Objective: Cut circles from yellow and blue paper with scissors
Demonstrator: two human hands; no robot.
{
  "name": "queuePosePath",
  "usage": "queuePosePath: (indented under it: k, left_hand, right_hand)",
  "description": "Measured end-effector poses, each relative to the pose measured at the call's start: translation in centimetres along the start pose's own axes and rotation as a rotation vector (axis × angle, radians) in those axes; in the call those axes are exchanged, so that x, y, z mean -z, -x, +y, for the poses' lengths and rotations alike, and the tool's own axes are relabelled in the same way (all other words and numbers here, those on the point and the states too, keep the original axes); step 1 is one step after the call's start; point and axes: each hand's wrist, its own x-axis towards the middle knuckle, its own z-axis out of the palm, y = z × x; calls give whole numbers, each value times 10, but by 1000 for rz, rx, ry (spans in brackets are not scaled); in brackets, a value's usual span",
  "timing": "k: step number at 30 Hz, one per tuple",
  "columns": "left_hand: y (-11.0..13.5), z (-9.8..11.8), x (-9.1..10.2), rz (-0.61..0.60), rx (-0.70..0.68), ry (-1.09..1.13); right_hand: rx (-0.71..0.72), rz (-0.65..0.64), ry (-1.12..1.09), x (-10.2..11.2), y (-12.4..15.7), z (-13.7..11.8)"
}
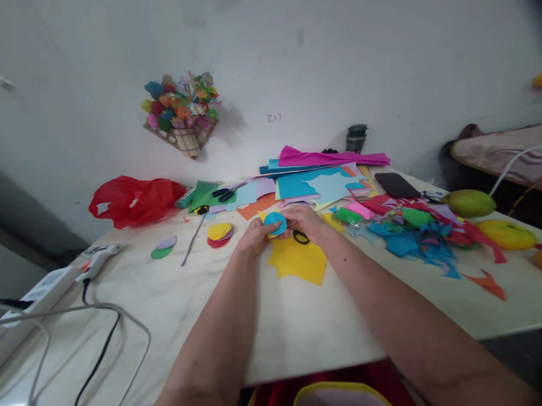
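Blue paper, cut into a neat round, sits at the centre of the frame as your left hand [257, 234] clamps this blue disc [276, 224], thumb across its face, against yellow paper [261, 216] showing behind it. Your right hand [303, 221], just beside, has its grip closed about scissors [301, 237], one black handle loop in view; whether the blades are apart or together you cannot tell from here. A jagged yellow sheet [302, 264] lies below your hands on the worktop [302, 323]. The cutting looks well under way: left of centre stands a finished stack of discs [219, 234], yellow uppermost, and farther left a purple disc [168, 242] overlaps a green disc [161, 253]. The yellow round at your fingertips seems yet to be freed, and uncut coloured sheets [297, 186] lie behind. Blue scraps [406, 242] litter the right. Red handwriting [274, 117] on the wall [319, 65], upper centre, reads "217", perhaps "Z17"; no brand is legible on the dark phone [397, 185] at right.
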Motion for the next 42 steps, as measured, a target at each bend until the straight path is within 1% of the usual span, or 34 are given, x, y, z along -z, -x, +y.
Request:
queuePosePath:
  k: [1,3,7,9,12,15,20,23,25,27,28,31,32,34,37,39,42]
  left_hand:
    - [-1,-1,1,-5,-5,-8]
    - [-3,-3,2,-17,-15,-22]
    - [-7,-8,4,-38,-23,-44]
    - [-8,-8,3,-11,-23,-37]
    - [-9,-5,1,59,-28,12]
    - [-9,-3,-1,79,-21,62]
    - [-11,-6,-3,74,17,86]
    - [-15,-10,-2,91,-11,67]
    - [-16,-12,0,129,-49,33]
    - [-17,-13,3,163,-87,-7]
    - [-18,-14,4,169,-104,-23]
    - [-18,-14,8,172,-136,-50]
    - [-18,-14,9,182,-139,-55]
    - [-17,-14,10,212,-141,-59]
    - [-16,-12,9,234,-142,-53]
    - [-14,-11,8,236,-141,-40]
    - [-13,-9,8,239,-132,-6]
  right_hand:
    - [-12,-11,16,1,-1,2]
    - [-31,17,50,2,-4,7]
    - [4,169,104,3,-11,14]
    - [13,237,94,1,-12,15]
    - [28,308,69,-3,-13,15]
    - [62,361,87,-5,-13,15]
    - [38,385,55,-9,-10,16]
    - [19,386,8,-10,-11,16]
    - [7,378,43,-5,-12,13]
    - [7,378,210,3,-12,8]
    - [3,387,385,8,-11,5]
    - [18,379,1070,18,-4,-9]
    - [-12,338,1245,20,-1,-14]
    - [-118,226,1480,18,6,-22]
    - [-232,69,1620,8,14,-29]
    - [-277,22,1649,2,16,-30]
    - [-252,-1,1680,-2,17,-27]
